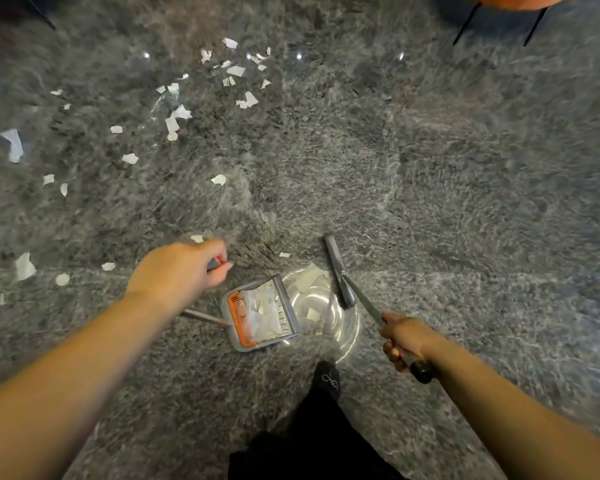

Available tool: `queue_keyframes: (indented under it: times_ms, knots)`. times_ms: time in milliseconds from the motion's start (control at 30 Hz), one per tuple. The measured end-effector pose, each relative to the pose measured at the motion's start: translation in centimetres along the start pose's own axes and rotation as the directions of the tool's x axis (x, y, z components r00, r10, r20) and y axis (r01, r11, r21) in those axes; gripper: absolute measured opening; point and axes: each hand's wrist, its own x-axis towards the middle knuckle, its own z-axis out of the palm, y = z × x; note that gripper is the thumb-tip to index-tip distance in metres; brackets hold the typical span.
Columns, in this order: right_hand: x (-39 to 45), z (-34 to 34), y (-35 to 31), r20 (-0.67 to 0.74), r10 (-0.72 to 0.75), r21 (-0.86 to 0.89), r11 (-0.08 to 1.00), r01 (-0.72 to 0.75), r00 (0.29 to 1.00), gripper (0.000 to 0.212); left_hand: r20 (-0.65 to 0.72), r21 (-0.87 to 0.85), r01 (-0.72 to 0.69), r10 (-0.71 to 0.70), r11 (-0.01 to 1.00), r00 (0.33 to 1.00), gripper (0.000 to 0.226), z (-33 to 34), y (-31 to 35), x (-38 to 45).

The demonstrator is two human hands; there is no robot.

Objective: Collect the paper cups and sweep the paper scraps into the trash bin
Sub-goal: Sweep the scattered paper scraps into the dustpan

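With the left hand [184,268] gripping the grey, orange-edged plastic dustpan's [262,315] handle and the right hand [404,339] gripping the grey broom [340,271], one load lay gathered — many white torn paper scraps [177,114] remained scattered on the speckled grey floor [465,168], apparently unswept.

We see a dim, grainy picture. Four small ceiling-light reflections glint on the polished floor [430,168] near the top, and a brighter glare pools low in the middle. Edges bow with wide-angle distortion, and motion blur smears the whole view.
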Motion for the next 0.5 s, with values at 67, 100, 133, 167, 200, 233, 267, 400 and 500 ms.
queue_keyframes:
  times_ms: [67,100,133,167,200,233,267,400,500]
  knots:
    - [0.4,0.0,-0.3,0.013,0.01,0.05,0.999,-0.011,1.0,0.027,-0.019,0.012,-0.005,0.005,1.0,1.0,0.021,0.2,-0.3,0.2]
    - [0.7,0.0,-0.6,0.02,0.033,0.084,0.996,-0.034,0.999,0.024,-0.022,0.015,0.009,-0.009,1.0,1.0,0.021,0.2,-0.4,0.4]
    - [0.7,-0.1,-0.7,0.022,0.056,0.117,0.991,-0.059,0.998,0.024,-0.023,0.02,0.019,-0.018,1.0,1.0,0.021,0.2,-0.4,0.4]
    - [0.9,-0.1,-0.9,0.024,0.084,0.136,0.987,-0.086,0.996,0.025,-0.023,0.023,0.021,-0.02,1.0,1.0,0.02,0.2,-0.4,0.5]
    - [1.2,-0.2,-1.2,0.025,0.106,0.143,0.984,-0.109,0.994,0.027,-0.023,0.023,0.018,-0.017,1.0,1.0,0.02,0.3,-0.5,0.6]
    - [1.4,-0.2,-1.5,0.025,0.125,0.144,0.981,-0.127,0.992,0.028,-0.024,0.019,0.013,-0.012,1.0,1.0,0.02,0.3,-0.7,0.7]
    - [1.6,-0.2,-1.8,0.023,0.139,0.143,0.98,-0.141,0.99,0.029,-0.022,0.015,0.014,-0.014,1.0,1.0,0.019,0.3,-0.8,0.7]
    - [2.5,0.5,-2.3,0.002,0.167,0.158,0.974,-0.165,0.986,0.03,0.003,-0.002,0.048,-0.048,0.999,0.999,0.017,0.2,-1.5,0.7]
    - [2.8,1.4,-1.5,0.0,0.169,0.155,0.974,-0.167,0.986,0.026,0.037,-0.025,0.06,-0.059,0.998,0.998,0.016,0.0,-1.8,0.4]
